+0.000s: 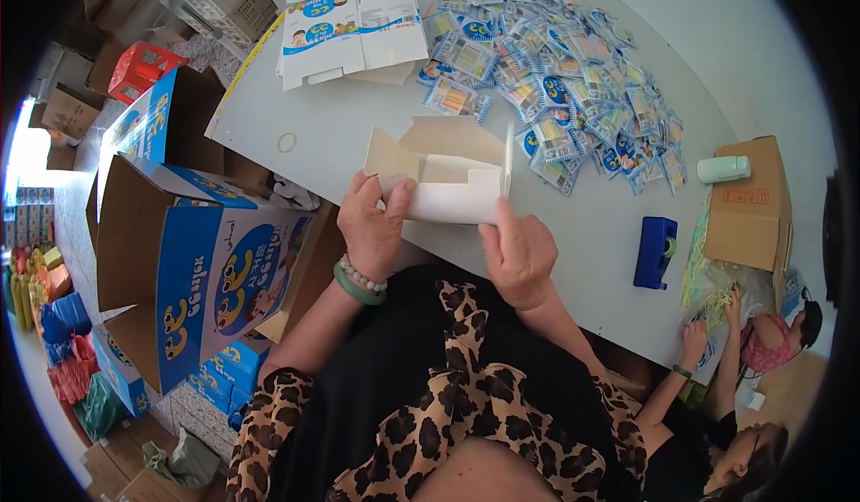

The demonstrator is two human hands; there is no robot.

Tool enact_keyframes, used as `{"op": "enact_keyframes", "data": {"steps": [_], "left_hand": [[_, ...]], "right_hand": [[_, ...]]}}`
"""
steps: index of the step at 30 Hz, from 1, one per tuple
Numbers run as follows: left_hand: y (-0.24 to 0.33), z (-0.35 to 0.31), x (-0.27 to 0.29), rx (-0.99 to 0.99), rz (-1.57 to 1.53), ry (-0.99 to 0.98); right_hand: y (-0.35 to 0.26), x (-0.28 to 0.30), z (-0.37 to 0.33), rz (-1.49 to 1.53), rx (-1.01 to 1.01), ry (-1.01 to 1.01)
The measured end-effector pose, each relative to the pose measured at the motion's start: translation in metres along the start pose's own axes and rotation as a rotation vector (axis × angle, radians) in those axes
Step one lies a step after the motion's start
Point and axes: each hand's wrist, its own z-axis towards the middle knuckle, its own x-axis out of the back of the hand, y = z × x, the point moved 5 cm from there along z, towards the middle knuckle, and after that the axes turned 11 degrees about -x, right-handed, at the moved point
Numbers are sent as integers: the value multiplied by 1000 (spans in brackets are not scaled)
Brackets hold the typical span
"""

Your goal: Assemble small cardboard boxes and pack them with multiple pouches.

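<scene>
Both my hands hold a small white cardboard box (452,180) with its flaps open, at the near edge of the grey table (331,117). My left hand (372,224) grips its left end, thumb on the box front; that wrist wears a green bangle and a bead bracelet. My right hand (518,256) pinches the lower right corner. Beyond the box lies a heap of small blue and white sachets (555,72). A stack of flat unfolded printed cartons (345,27) lies at the far left of the table.
A blue tape dispenser (656,251) and a brown cardboard box (751,202) with a white cylinder (722,169) sit at right. A rubber band (287,142) lies on the table. A large open blue carton (193,260) stands left. Another person (717,412) crouches at lower right.
</scene>
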Motion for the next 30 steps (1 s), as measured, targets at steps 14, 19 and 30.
{"op": "enact_keyframes", "data": {"steps": [14, 19, 30], "left_hand": [[23, 8, -34, -258, -43, -179], [16, 10, -41, -327, -9, -181], [23, 10, -49, -81, 233, -481]], "right_hand": [[-7, -22, 4, -258, 266, -240], [0, 2, 1, -27, 417, -194], [70, -63, 14, 1126, -912, -376]]}}
